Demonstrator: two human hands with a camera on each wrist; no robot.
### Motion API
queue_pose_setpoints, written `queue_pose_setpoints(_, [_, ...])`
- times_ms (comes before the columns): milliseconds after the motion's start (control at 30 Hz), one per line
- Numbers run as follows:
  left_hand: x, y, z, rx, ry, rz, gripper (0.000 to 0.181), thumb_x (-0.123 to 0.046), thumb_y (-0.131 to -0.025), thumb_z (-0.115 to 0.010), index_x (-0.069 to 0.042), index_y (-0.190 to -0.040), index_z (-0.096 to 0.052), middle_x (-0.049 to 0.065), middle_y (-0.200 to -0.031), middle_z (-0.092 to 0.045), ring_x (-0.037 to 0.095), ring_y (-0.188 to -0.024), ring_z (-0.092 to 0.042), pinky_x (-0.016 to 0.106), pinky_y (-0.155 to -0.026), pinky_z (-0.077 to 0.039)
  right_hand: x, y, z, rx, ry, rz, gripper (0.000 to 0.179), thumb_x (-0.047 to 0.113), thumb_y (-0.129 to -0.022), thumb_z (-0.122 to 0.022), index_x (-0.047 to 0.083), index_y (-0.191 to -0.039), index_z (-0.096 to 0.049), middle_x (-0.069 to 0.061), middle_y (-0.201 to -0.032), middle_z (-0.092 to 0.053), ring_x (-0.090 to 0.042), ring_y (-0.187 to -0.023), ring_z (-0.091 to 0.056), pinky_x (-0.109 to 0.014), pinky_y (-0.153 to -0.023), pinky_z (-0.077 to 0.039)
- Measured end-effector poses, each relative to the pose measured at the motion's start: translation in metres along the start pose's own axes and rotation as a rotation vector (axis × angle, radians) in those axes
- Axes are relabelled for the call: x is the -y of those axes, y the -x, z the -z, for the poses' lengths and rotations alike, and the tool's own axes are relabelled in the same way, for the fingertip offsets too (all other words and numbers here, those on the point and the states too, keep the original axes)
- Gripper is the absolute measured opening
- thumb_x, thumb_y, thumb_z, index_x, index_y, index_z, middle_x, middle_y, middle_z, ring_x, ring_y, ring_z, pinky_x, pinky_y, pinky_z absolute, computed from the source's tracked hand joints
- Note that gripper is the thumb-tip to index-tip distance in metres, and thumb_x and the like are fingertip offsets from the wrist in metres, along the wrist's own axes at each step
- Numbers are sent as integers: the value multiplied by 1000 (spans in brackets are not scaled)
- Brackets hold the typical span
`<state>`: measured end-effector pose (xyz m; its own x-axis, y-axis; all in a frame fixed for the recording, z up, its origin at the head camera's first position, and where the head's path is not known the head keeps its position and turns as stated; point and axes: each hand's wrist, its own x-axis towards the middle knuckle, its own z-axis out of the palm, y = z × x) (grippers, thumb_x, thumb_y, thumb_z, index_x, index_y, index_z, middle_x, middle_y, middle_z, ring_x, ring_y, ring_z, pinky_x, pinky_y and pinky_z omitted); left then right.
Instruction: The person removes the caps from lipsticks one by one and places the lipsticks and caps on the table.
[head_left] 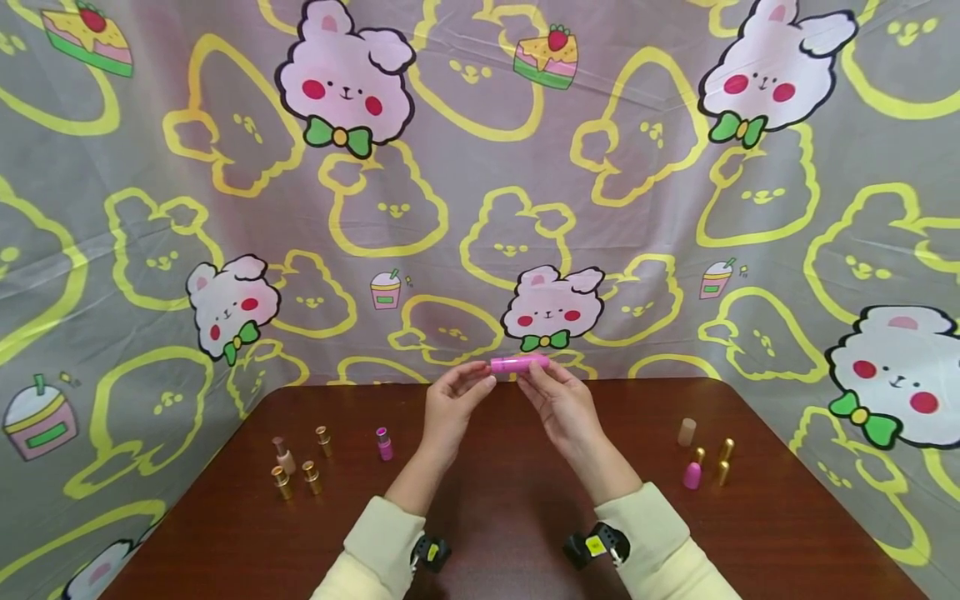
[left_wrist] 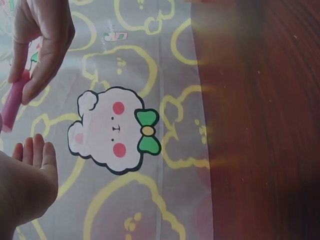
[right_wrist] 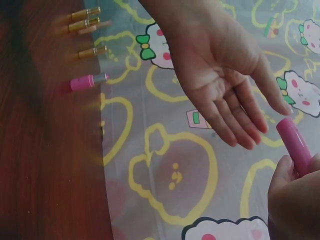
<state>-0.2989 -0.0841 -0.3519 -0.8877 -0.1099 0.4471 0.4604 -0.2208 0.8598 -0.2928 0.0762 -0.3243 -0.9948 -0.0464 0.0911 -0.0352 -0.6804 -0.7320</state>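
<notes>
A pink lipstick [head_left: 513, 364] with a rounded end is held level above the far part of the table. My right hand [head_left: 566, 410] pinches it by its right part between thumb and fingers. At its other end is my left hand [head_left: 448, 410], fingers extended and thumb tip close to the flat end; in the right wrist view the left hand [right_wrist: 220, 65] shows its palm with nothing gripped. Whether the left thumb touches the lipstick [right_wrist: 294, 145] is hard to tell.
Left on the brown table [head_left: 510, 517] stand a pink lipstick base [head_left: 384, 444], several gold bases [head_left: 311, 477] and a beige one [head_left: 284, 457]. On the right are a pink cap [head_left: 692, 476], several gold caps [head_left: 723, 472] and a translucent cap [head_left: 686, 432]. A patterned cloth [head_left: 480, 167] hangs behind.
</notes>
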Motion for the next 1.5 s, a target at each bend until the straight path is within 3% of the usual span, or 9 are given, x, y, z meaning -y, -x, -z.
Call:
queue_pose_setpoints(333, [-3,-2,-8,-10,39,18,31,3,-84,-72,12,-113,-64,10,-96,-70,13,-89,-66,26,-84,-52,-6,2,0,19,17,-3,15,1,-95,-58,7,-95,-71,-7,-102,-67,-18,-90,-68,-35,-91,-49])
queue_pose_setpoints(667, [-2,-3,-8,4,34,19,30,0,-84,-73,13,-109,-65,5,-89,-70,12,-83,-65,25,-80,-52,-9,5,1,9,2,-17,21,-1,-94,-58,-5,-114,-65,-8,-102,-68,-20,-91,-69,-36,-92,-48])
queue_pose_setpoints(800, [-1,-3,-8,9,32,19,30,1,-83,-73,14,-108,-65,5,-88,-70,13,-82,-65,25,-79,-52,-10,5,1,11,-17,-14,16,-2,-95,-56,-1,-104,-69,-8,-99,-69,-19,-89,-69,-37,-93,-47])
queue_pose_setpoints(933, [0,-2,-9,12,28,27,28,2,-83,-73,13,-107,-65,4,-88,-70,13,-83,-65,26,-80,-53,-11,5,0,17,-12,-7,22,-3,-96,-54,8,-90,-73,-7,-97,-69,-18,-88,-69,-35,-91,-49])
queue_pose_setpoints(1367, [-2,0,-9,-16,-45,6,24,-3,-82,-77,9,-101,-69,7,-88,-70,14,-81,-65,26,-78,-53,-12,5,1,8,21,-2,18,-1,-95,-58,8,-94,-73,-8,-101,-67,-19,-90,-69,-38,-95,-45])
queue_pose_setpoints(1500, [-2,0,-5,-46,-1,19,22,-2,-82,-75,12,-99,-68,6,-83,-69,13,-78,-66,27,-78,-54,-7,2,5,-14,1,9,20,-1,-96,-57,9,-89,-73,-6,-97,-69,-17,-88,-69,-36,-93,-47])
